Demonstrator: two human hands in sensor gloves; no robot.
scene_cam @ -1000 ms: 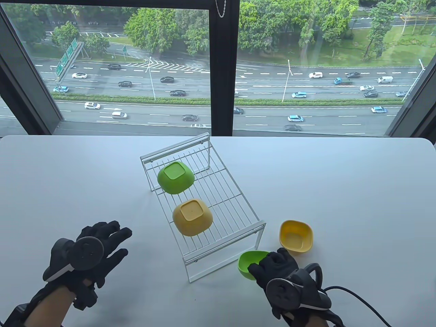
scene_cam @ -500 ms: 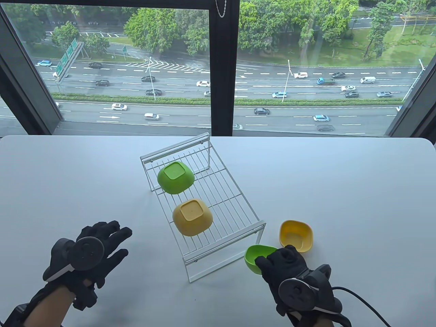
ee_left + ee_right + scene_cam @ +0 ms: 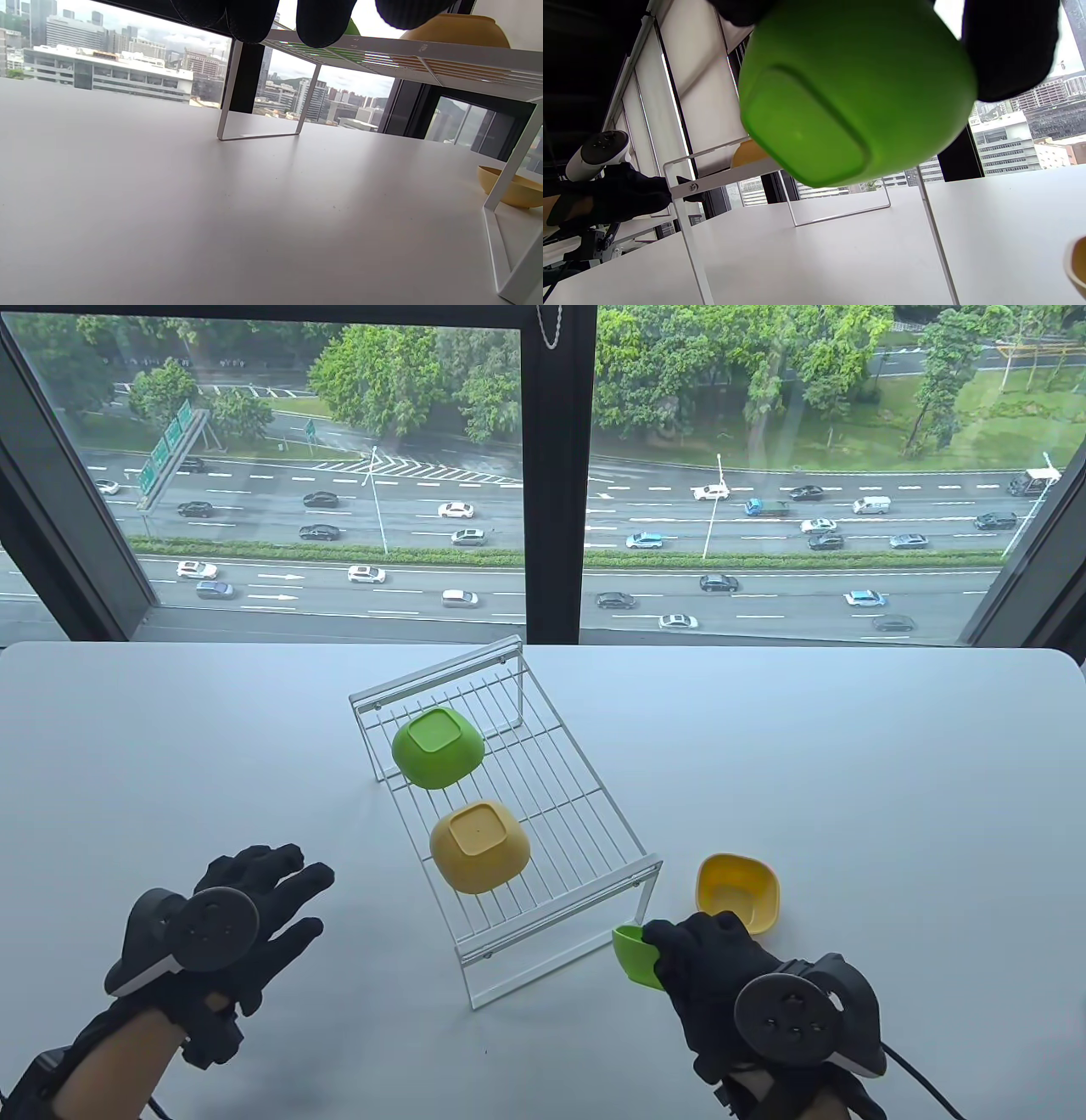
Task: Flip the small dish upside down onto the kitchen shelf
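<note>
My right hand (image 3: 708, 963) grips a small green dish (image 3: 636, 956) and holds it tilted above the table, just right of the near corner of the white wire shelf (image 3: 585, 831). In the right wrist view the dish's underside (image 3: 848, 93) fills the top, with my fingers (image 3: 1009, 46) around it. A green dish (image 3: 437, 747) and a yellow dish (image 3: 479, 846) lie upside down on the shelf. Another yellow dish (image 3: 738, 892) stands upright on the table beside my right hand. My left hand (image 3: 254, 916) hovers open and empty left of the shelf.
The white table (image 3: 848, 746) runs to a window at the back. The shelf's legs (image 3: 509, 178) stand on the table close to my left hand's fingers (image 3: 322, 21). A cable (image 3: 920, 1082) trails from my right wrist.
My right hand lifted the green dish off the table and tipped it on its side, moving slightly right. The left hand shifted only a little.
</note>
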